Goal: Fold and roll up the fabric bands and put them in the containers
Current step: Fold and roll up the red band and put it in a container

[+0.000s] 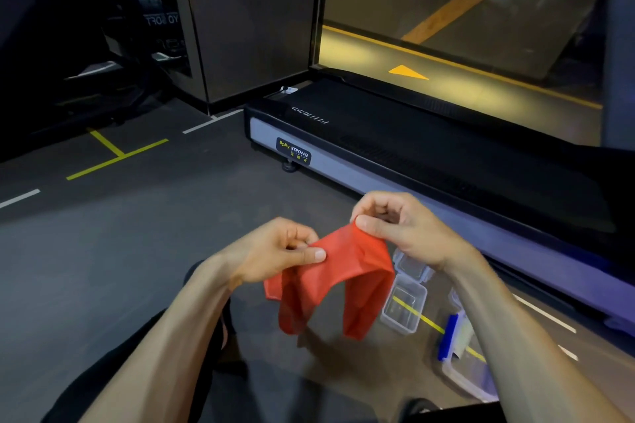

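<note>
A red fabric band [330, 282] hangs in the air between my hands, its two ends drooping toward the floor. My left hand [275, 249] pinches its upper left edge between thumb and fingers. My right hand [398, 227] pinches the top right part a little higher. Below the band, on the floor, stands an open clear plastic container [403, 307] with its hinged lid lying behind it. A second clear container [464, 364] with a blue clip lies farther right, partly hidden by my right forearm.
A treadmill [412, 148] with a grey side rail runs across the floor just beyond my hands. Yellow and white tape lines [117, 154] mark the dark floor. A glass partition stands behind. My dark-clothed legs fill the bottom of the view.
</note>
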{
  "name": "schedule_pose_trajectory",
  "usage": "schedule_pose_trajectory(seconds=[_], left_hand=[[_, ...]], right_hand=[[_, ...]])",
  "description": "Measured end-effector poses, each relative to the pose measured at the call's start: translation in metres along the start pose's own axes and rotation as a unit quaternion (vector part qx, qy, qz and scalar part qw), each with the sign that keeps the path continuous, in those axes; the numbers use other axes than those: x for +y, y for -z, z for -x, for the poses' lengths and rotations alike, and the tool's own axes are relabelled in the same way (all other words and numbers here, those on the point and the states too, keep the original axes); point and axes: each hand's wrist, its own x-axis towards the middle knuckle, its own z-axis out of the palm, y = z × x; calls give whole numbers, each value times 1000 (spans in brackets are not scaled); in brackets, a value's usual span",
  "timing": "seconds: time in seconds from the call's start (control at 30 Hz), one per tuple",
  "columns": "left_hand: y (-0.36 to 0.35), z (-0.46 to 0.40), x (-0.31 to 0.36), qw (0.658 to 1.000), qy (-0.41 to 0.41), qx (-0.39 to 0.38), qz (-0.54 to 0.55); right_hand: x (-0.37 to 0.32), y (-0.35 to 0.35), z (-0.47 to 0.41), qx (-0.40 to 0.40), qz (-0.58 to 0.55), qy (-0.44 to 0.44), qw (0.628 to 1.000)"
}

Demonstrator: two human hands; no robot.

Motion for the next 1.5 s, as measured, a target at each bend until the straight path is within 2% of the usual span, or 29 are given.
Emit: schedule_pose_trajectory(seconds=[0.43,0.77,0.93,1.03,1.23,1.37,1.5], left_hand=[[2,1,4,997,-18,72,-1],[3,0,2,997,-41,71,-10],[3,-1,1,997,-36,72,-12],[3,0,1,997,-36,69,-14],[-3,-4,-1,999,-28,14,-36],[-4,-3,-1,996,-57,9,-62],[-2,-2,-4,996,-54,17,-70]], right_hand=[[8,13,5,35,52,-19,998],[15,14,5,45,64,-38,996],[17,12,5,27,75,-48,996],[14,11,6,-4,38,-62,997],[3,-11,2,-41,-30,-26,998],[10,-37,-7,-83,9,-19,996],[13,-42,-11,-79,39,-12,996]])
